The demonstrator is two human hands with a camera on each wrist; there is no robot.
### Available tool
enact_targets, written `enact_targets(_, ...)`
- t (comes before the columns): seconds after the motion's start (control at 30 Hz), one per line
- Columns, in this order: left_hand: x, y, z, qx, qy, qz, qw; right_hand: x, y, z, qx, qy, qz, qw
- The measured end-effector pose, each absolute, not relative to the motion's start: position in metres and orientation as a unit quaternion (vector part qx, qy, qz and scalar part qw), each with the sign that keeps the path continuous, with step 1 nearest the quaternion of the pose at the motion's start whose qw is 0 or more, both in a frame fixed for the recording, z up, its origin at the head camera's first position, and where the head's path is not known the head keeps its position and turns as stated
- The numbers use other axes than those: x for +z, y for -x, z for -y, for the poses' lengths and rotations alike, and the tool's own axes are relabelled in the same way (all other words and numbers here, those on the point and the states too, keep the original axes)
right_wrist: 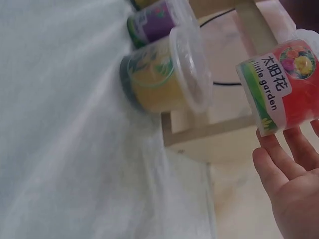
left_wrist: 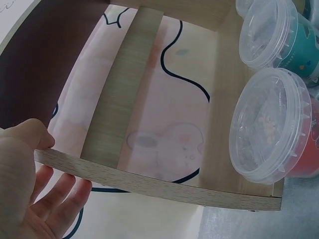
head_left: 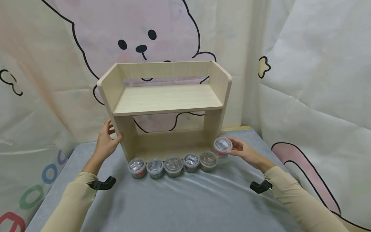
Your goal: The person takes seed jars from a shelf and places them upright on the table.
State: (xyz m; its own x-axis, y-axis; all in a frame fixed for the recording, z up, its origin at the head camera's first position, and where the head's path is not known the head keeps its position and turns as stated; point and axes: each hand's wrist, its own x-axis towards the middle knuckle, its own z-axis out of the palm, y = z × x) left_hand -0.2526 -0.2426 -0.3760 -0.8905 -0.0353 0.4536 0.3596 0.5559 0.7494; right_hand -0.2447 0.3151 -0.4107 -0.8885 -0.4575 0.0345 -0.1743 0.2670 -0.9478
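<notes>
A light wooden shelf unit (head_left: 168,96) stands on the grey-covered table (head_left: 185,203). My left hand (head_left: 114,135) grips its left side panel low down. In the left wrist view the thumb of that hand (left_wrist: 45,164) lies on the panel edge (left_wrist: 149,181) and the fingers lie behind it. My right hand (head_left: 232,146) holds a small red-labelled tub with a clear lid (head_left: 222,147) by the shelf's right foot. The right wrist view shows this red tub (right_wrist: 281,92) resting against my fingers (right_wrist: 279,154). Several similar tubs (head_left: 173,166) stand in a row along the shelf's front.
A yellow tub (right_wrist: 164,79) and a purple one (right_wrist: 154,22) are the row's nearest to my right hand. A curtain printed with a cartoon animal (head_left: 142,38) hangs close behind the table, and white drapes (head_left: 313,80) hang on its right.
</notes>
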Motion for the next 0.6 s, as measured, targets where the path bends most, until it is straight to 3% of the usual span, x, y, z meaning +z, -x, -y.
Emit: enact_targets(0.6, -0.377, 0.253, 0.242, -0.46, 0.094, 0.857, 0.213, -0.451, 0.252, -0.343, -0.547, 0.167, -0.804, 0.16)
